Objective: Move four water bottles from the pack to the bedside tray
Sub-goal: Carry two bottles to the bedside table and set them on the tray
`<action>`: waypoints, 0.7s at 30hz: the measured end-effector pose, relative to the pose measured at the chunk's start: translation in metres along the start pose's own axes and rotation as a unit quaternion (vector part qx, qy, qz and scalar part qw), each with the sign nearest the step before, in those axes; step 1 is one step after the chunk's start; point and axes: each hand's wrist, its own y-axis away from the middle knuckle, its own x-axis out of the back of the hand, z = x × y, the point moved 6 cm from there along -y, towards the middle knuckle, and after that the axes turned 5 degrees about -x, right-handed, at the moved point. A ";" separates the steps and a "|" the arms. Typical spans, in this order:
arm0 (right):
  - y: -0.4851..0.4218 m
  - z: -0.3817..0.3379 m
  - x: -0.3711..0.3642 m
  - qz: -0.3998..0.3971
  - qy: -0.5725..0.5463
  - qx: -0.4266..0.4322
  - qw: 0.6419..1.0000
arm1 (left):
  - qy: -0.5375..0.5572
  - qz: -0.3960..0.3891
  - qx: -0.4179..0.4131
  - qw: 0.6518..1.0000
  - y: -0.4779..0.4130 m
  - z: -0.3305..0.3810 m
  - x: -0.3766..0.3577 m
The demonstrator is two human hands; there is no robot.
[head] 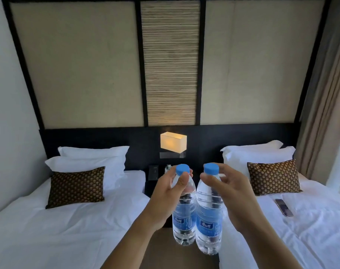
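Note:
I hold two clear water bottles with blue caps and blue labels upright in the air, side by side, in the gap between two beds. My left hand [166, 193] grips the left bottle [183, 216] at its shoulder just under the cap. My right hand [226, 191] pinches the right bottle [209, 222] near its neck. The bottles almost touch each other. Behind them stands a dark bedside table [152, 186], mostly hidden by my hands and the bottles. I see no tray and no pack.
A white bed with a patterned cushion [76, 187] lies at the left, another with a cushion [274, 176] at the right. A phone [284, 207] rests on the right bed. A lit lamp [173, 142] hangs above the table. Curtains [326, 94] fall at the far right.

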 end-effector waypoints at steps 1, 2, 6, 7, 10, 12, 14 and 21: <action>-0.033 0.007 0.000 0.003 -0.002 -0.003 1.000 | 0.000 -0.003 -0.005 1.000 -0.032 -0.007 0.001; -0.066 0.013 -0.001 0.000 -0.006 -0.004 1.000 | 0.000 -0.002 -0.009 1.000 -0.064 -0.016 0.003; -0.190 0.045 -0.010 -0.025 -0.027 -0.009 0.999 | 0.035 0.004 0.003 0.999 -0.177 -0.066 0.009; -0.220 0.055 -0.014 -0.029 -0.026 -0.010 0.999 | 0.043 0.005 0.005 0.999 -0.205 -0.082 0.010; -0.308 0.092 -0.025 -0.039 -0.023 -0.006 0.999 | 0.067 0.005 0.006 0.998 -0.288 -0.136 0.012; -0.368 0.122 -0.031 -0.038 -0.020 -0.004 0.999 | 0.077 -0.003 -0.001 0.997 -0.345 -0.175 0.014; -0.428 0.154 -0.037 -0.031 -0.016 -0.008 0.999 | 0.080 -0.012 -0.010 0.997 -0.403 -0.215 0.014; -0.632 0.249 -0.044 -0.017 -0.004 -0.063 0.998 | 0.059 -0.055 -0.021 0.997 -0.600 -0.329 0.001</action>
